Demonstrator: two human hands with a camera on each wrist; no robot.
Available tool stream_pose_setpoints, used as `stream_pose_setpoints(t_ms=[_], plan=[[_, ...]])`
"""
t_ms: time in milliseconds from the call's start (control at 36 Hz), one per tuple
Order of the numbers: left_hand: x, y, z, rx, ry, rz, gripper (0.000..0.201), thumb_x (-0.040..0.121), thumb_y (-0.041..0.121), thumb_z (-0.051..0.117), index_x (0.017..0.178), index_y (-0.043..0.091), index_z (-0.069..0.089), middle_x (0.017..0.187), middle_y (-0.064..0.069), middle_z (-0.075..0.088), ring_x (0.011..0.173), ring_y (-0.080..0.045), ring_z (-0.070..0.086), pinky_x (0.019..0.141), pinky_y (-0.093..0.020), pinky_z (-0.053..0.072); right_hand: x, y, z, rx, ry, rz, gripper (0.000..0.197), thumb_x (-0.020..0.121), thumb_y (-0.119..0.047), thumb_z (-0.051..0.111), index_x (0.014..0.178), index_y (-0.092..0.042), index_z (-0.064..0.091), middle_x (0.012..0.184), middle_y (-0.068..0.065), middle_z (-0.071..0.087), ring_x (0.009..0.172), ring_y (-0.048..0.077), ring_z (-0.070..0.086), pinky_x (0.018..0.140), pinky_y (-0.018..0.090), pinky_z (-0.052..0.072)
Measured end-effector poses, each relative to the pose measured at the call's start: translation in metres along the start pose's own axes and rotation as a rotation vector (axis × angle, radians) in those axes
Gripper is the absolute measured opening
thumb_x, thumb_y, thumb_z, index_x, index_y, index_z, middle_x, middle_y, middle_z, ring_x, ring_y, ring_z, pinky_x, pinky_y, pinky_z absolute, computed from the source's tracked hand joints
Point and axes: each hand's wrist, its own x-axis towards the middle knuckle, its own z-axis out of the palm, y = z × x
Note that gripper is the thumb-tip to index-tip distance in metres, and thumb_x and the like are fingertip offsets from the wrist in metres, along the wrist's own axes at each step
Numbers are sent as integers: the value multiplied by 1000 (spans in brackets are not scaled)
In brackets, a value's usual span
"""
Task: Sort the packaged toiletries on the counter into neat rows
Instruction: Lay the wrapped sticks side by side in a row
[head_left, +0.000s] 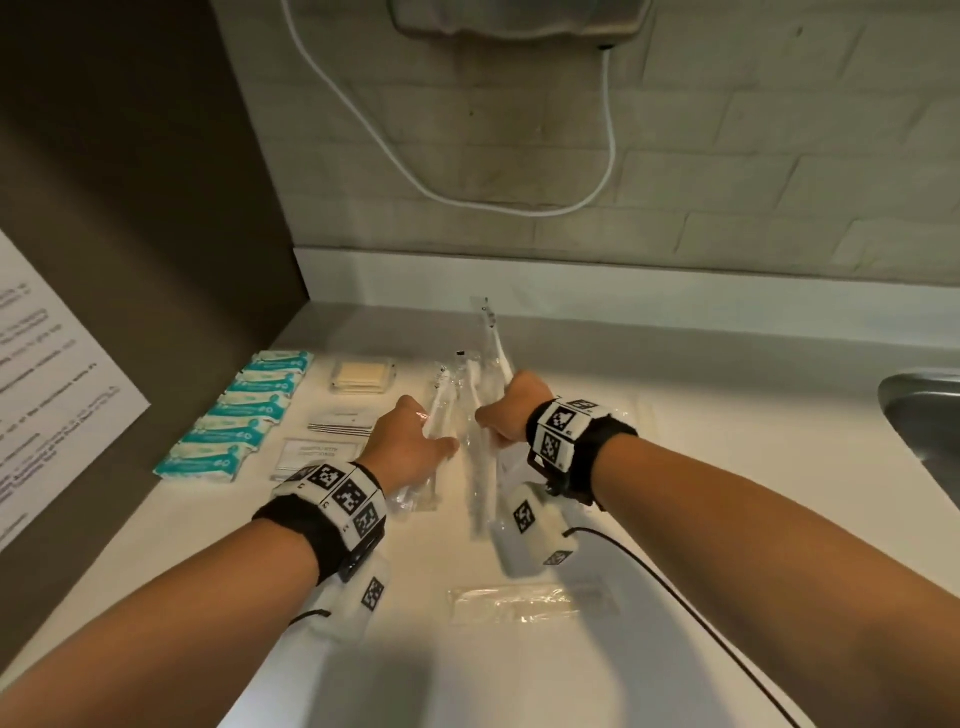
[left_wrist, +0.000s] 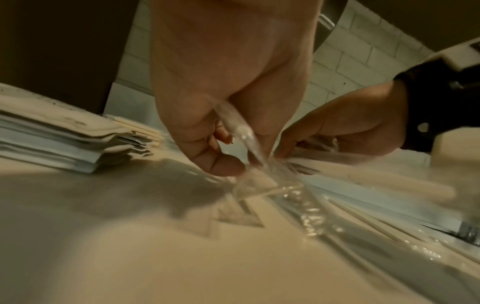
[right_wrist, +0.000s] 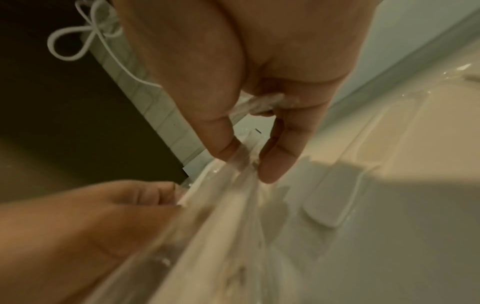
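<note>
Several clear-wrapped white toothbrush packets (head_left: 480, 467) lie lengthwise in the middle of the counter (head_left: 727, 467). My left hand (head_left: 418, 439) pinches the leftmost toothbrush packet (left_wrist: 239, 131) between thumb and fingers. Just to its right, my right hand (head_left: 501, 418) pinches another toothbrush packet (right_wrist: 244, 164), whose far end (head_left: 491, 332) points at the back wall. The two hands are almost touching. In the right wrist view the right hand (right_wrist: 249, 162) shows thumb and finger closed on the wrapper, with the left hand (right_wrist: 91, 216) beside it. The packets look blurred.
A row of teal packets (head_left: 239, 415) lines the left side. Beside it are cream square packets (head_left: 363, 376), a striped sachet (head_left: 340, 422) and a white labelled sachet (head_left: 317, 453). One clear packet (head_left: 514, 603) lies crosswise near the front. A sink (head_left: 924, 415) is at the right.
</note>
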Motion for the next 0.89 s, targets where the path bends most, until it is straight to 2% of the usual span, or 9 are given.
stream_pose_setpoints(t_ms=[139,250,361,472,583,667,750,833,889], plan=[[8,-6,4,-35,-84,16,56,81,43,74,120,14,45,107,-10,66,96,-28,66,65,-29,44,3,3,13,0,59,36,56,85,-19,69,128,-4,37,93,11,65,81,29,72,75,38,61],[12,-9,1,-162,-137,18,44,84,34,74,111,16,44,78,-7,67,59,-17,60,56,-28,47,4,16,9,-52,81,84,58,87,-34,67,127,-7,37,109,13,64,88,29,69,68,33,55],[14,-10,-1,-159,-170,44,34,90,32,68,100,18,39,60,-1,62,49,-14,52,48,-23,41,2,26,1,-108,112,107,47,90,-26,62,126,-5,38,100,10,57,83,27,60,66,31,49],[17,-8,-3,-105,-191,59,37,89,35,68,109,17,42,82,-5,67,61,-14,57,55,-25,43,-8,36,-11,-267,95,112,48,87,-18,66,125,-4,39,109,12,58,92,27,58,71,30,46],[19,-4,-4,-28,-140,96,49,86,40,70,120,13,46,111,-2,58,101,-22,60,76,-28,42,-16,52,-23,-379,102,101,42,85,-15,66,118,-4,41,95,7,56,92,26,58,78,31,49],[17,-1,-5,-35,-77,99,54,85,44,70,122,11,45,106,1,50,96,-19,52,73,-27,39,-19,57,-30,-386,119,95,36,84,-21,65,106,-9,40,92,4,52,86,23,54,77,33,49],[18,0,-5,-73,-52,79,55,87,49,66,120,11,44,99,3,49,90,-17,50,64,-26,36,-20,54,-31,-322,129,58,54,81,-39,70,116,-9,42,105,7,58,95,28,60,78,36,50],[18,4,-5,-91,-23,53,47,95,44,47,120,4,47,91,1,54,81,-17,52,62,-30,36,-21,45,-25,-226,151,40,61,91,-50,48,129,-2,42,118,14,60,101,32,59,75,34,43],[16,6,-6,-94,-27,22,42,98,37,37,120,2,47,104,-7,58,89,-22,54,71,-33,39,-23,40,-19,-192,145,57,55,96,-43,33,127,1,45,121,18,58,99,32,56,79,35,41]])
